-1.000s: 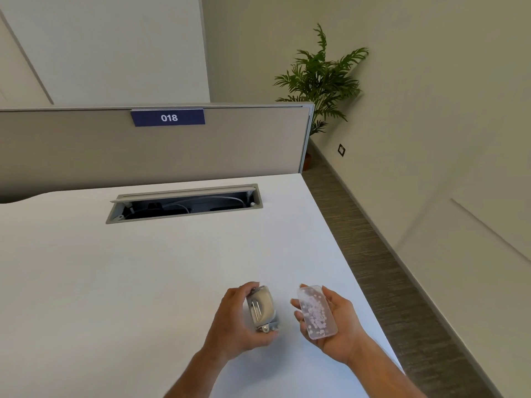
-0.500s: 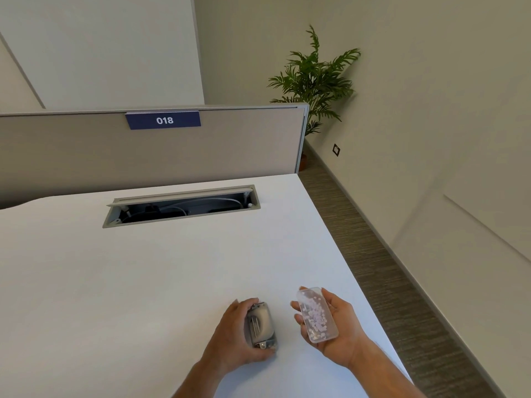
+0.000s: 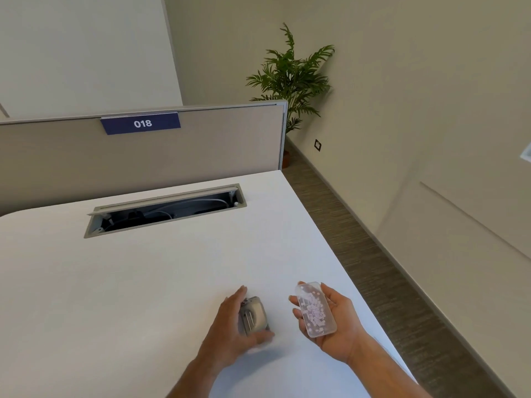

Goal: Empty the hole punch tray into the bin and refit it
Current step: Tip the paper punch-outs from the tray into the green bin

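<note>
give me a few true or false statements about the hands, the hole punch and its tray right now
1. The clear plastic tray lies in the right hand. True.
2. The tray is empty. False: pale paper dots fill it.
3. The left hand is at the grey metal hole punch on the white desk. True.
4. A bin stands on the desk. False: no bin shows.
5. The sign reads 081. False: 018.
</note>
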